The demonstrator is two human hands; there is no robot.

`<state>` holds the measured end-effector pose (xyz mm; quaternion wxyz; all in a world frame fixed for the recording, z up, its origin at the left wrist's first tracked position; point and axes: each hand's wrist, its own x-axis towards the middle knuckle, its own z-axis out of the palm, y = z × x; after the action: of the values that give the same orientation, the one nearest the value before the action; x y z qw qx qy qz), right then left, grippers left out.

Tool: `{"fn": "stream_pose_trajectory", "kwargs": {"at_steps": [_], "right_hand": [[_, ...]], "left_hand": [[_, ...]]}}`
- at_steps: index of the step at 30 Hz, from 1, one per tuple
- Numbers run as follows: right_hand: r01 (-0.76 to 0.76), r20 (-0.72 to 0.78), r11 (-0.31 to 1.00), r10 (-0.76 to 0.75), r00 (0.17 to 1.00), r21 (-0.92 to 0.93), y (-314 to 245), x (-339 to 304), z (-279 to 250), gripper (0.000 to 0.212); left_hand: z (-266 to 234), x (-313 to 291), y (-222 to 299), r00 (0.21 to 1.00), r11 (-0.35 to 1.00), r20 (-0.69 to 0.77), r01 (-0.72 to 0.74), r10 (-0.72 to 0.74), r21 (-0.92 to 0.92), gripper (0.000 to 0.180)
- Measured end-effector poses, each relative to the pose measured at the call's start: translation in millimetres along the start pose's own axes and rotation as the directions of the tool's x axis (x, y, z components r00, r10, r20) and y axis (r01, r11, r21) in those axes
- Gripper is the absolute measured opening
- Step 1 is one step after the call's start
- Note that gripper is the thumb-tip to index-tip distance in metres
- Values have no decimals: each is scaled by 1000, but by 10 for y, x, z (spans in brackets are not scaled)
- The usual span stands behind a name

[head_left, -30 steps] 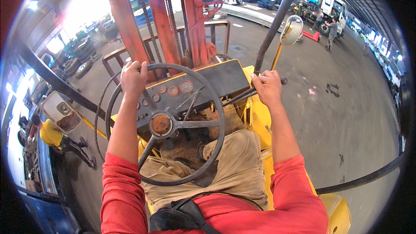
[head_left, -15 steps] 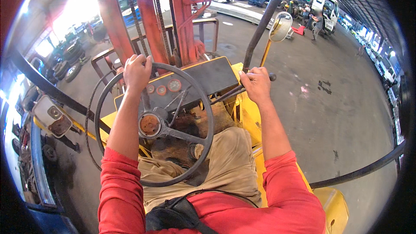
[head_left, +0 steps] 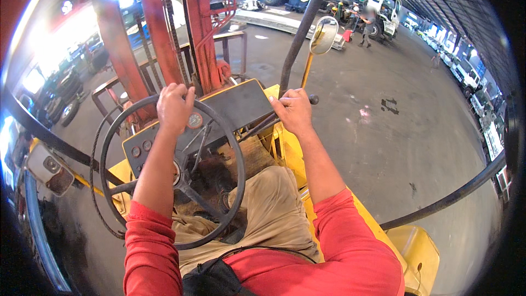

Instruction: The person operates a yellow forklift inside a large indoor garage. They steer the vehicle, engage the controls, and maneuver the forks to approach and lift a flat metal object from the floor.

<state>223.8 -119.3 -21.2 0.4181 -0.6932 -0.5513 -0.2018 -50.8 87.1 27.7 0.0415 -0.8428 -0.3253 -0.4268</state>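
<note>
My left hand (head_left: 175, 108) is closed round the top of the black steering wheel (head_left: 241, 172), its forearm crossing in front of the hub. To the right of the dashboard, my right hand (head_left: 294, 112) is closed over the end of a control lever (head_left: 256, 128). Its knob is hidden under the palm. Just beyond my fingers, another black lever knob (head_left: 313, 99) sticks out. Round gauges (head_left: 194, 120) show on the dark dashboard (head_left: 233, 103) behind the wheel. My legs (head_left: 274, 203) in tan trousers are below it.
Ahead stands the red forklift mast (head_left: 159, 33) with chains. Mirrors hang at the right (head_left: 324, 35) and left (head_left: 50, 169). A person (head_left: 367, 26) stands by a white truck (head_left: 385, 8). Long metal beams (head_left: 274, 20) lie ahead; tyres (head_left: 69, 111) stand left; parked vehicles (head_left: 466, 74) line the right.
The steering wheel has turned clockwise, my left hand moving with its rim. The whole view has shifted, so mast, mirrors and truck appear further left. My right hand stays on the lever.
</note>
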Motion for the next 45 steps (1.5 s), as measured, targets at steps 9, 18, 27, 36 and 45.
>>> {"fn": "stream_pose_trajectory", "kwargs": {"at_steps": [9,18,27,36,45], "right_hand": [[-70,39,997,69,997,23,-34,-53,-28,46],[-56,-11,997,57,998,59,4,-97,23,47],[-16,-44,999,18,999,43,-12,-103,-7,42],[-13,-86,1000,14,996,12,-32,-155,23,37],[-7,-124,997,16,992,74,-77,-208,62,31]], "left_hand": [[141,-768,935,937,949,229,-211,265,-233,34],[-886,-2040,1021,668,727,386,-350,636,-591,34],[-1853,-2762,612,842,928,429,-202,327,-312,24],[-2190,-2962,68,988,999,151,8,-12,32,30],[-2206,-2525,-608,972,957,-112,226,-208,184,30]]}}
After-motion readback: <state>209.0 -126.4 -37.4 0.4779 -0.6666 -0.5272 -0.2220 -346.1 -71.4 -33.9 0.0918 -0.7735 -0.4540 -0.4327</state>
